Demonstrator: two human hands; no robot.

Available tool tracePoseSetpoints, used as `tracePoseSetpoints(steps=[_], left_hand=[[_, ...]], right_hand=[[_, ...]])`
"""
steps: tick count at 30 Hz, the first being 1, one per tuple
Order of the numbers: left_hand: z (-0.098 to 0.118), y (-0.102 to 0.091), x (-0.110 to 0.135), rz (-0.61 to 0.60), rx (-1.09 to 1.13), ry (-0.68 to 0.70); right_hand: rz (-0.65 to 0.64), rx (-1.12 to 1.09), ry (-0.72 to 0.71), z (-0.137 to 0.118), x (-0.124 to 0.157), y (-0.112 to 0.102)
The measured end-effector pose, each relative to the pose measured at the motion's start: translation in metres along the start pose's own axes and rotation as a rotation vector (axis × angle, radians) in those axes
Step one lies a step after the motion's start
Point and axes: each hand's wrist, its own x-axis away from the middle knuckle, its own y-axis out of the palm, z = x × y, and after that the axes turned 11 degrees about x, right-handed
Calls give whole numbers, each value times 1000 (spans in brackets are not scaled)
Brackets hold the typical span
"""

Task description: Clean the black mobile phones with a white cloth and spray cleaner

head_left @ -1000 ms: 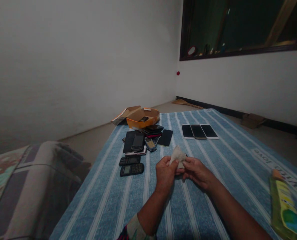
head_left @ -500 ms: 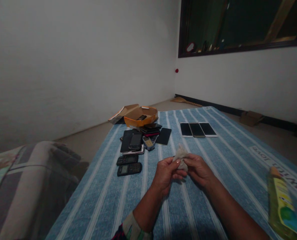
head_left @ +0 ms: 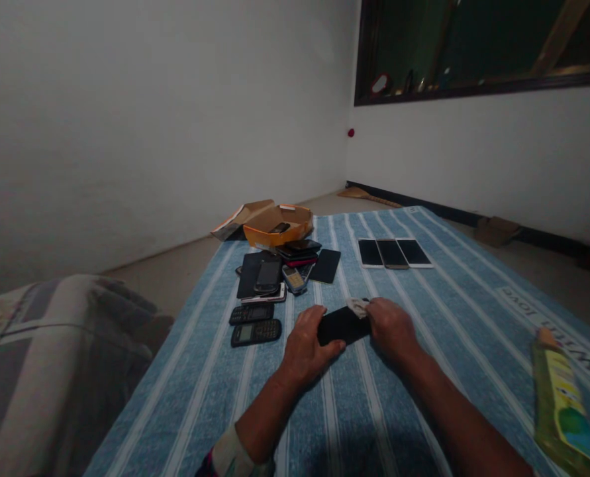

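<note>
A black phone (head_left: 341, 324) lies flat on the blue striped cloth (head_left: 424, 318) between my hands. My left hand (head_left: 307, 342) rests on its left end with the fingers curled over the edge. My right hand (head_left: 390, 324) grips the right end and pinches a small pale cloth (head_left: 358, 307) against the phone's far corner. Most of the pale cloth is hidden under my fingers.
A heap of dark phones (head_left: 279, 271) and two keypad phones (head_left: 255, 323) lie to the left. An orange box (head_left: 275, 226) sits behind them. Three smartphones (head_left: 394, 253) lie in a row further back. A yellow-green bottle (head_left: 560, 404) lies at the right, folded bedding (head_left: 51, 371) at the left.
My hands held the pale cloth up between them before. They have come down onto the striped cloth, and the black phone now shows between them. The pale cloth is bunched small under my right fingers.
</note>
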Motion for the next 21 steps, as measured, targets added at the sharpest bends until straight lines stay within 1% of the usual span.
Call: tracePoseSetpoints(steps=[1, 3, 7, 14, 21], left_hand=[[-2, 1, 2, -32, -31, 16], [-3, 3, 4, -79, -74, 24], [-3, 7, 4, -119, -120, 9], [-3, 7, 4, -130, -134, 31], [-10, 8, 6, -150, -141, 3]], right_hand=[[-43, 56, -33, -4, 2, 2], [-105, 102, -75, -11, 4, 4], [-161, 111, -99, -15, 4, 0], [-130, 71, -164, -16, 4, -2], [-110, 22, -248, -37, 11, -3]])
